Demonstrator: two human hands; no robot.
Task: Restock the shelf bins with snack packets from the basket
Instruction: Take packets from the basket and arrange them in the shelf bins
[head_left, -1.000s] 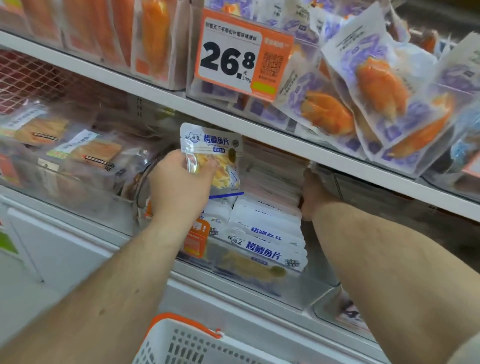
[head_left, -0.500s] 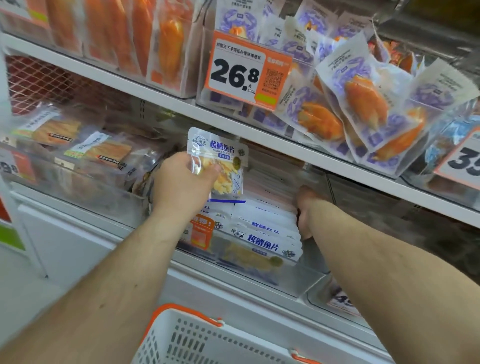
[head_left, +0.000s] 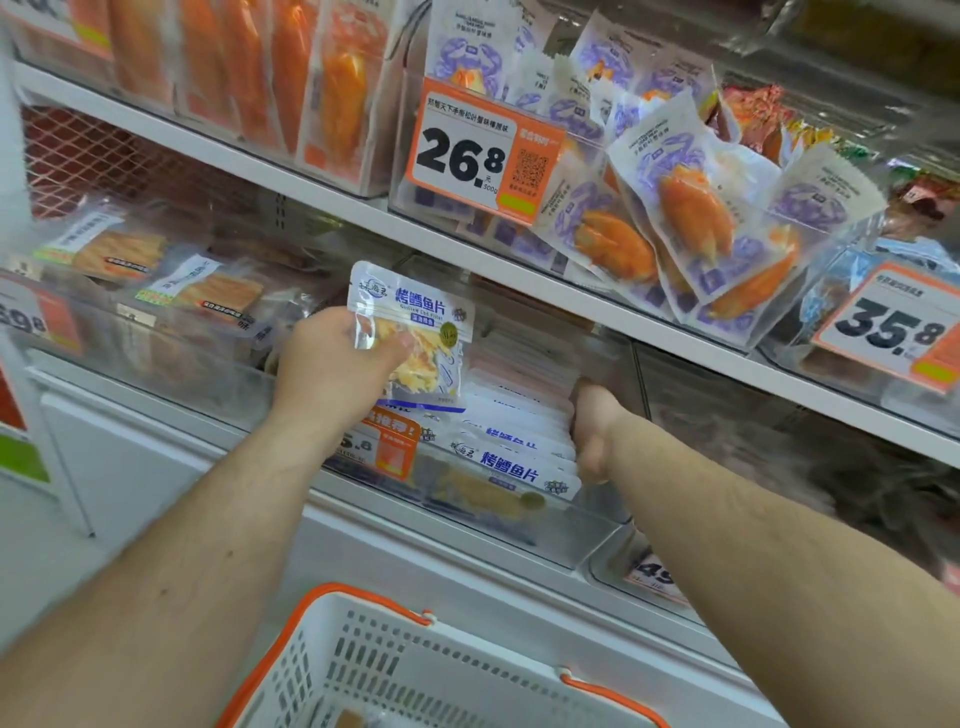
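My left hand (head_left: 332, 369) grips a white and blue fish-slice snack packet (head_left: 415, 332) upright, above the left end of a clear shelf bin (head_left: 561, 540). That bin holds a row of several matching packets (head_left: 514, 457) leaning forward. My right hand (head_left: 592, 431) is inside the bin at the row's right end, fingers curled against the packets; its fingertips are hidden. The white basket with orange rim (head_left: 415, 670) sits at the bottom of the view, below the bin.
The upper shelf (head_left: 332, 205) carries bins of orange snack packs (head_left: 291, 73) and purple crab-stick packets (head_left: 691, 208) with a 26.8 price tag (head_left: 478, 150). A bin of brown snack packets (head_left: 156, 291) stands left of the target bin; a 35.8 tag (head_left: 893, 327) hangs right.
My left hand with the packet has stayed over the bin's left end. My right hand has slid forward along the right side of the packet row. The view shifted slightly, showing more of the basket.
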